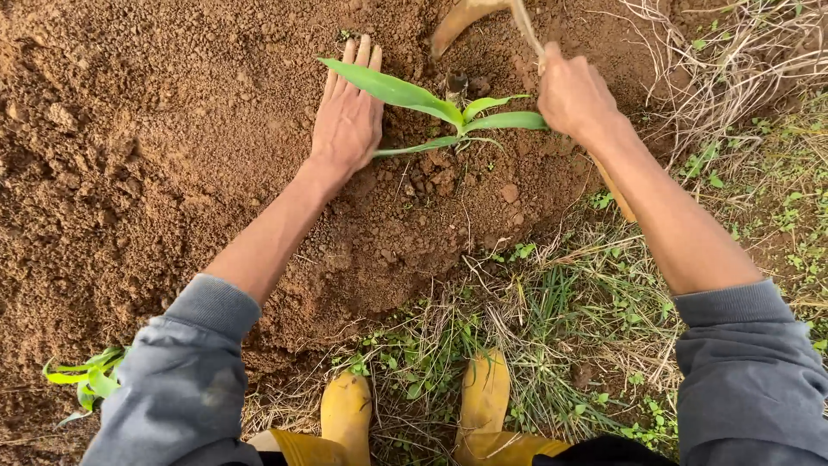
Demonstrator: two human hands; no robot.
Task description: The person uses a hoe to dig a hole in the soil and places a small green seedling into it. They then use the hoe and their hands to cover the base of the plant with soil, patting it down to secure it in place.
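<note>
A small green seedling [457, 116] with long leaves stands in loose reddish-brown soil [172, 129]. My left hand [349, 112] lies flat on the soil just left of the plant, fingers together and stretched out, one leaf crossing over it. My right hand [573, 91] is closed around the wooden handle of a digging tool [526, 30], right of the seedling. The tool's curved blade [461, 17] touches the soil just behind the plant. The handle runs on under my right forearm.
My yellow rubber boots [345, 410] stand on grass and dry straw at the soil's near edge. Another small green plant [90, 375] grows at lower left. Dry stalks and weeds [733, 78] fill the upper right.
</note>
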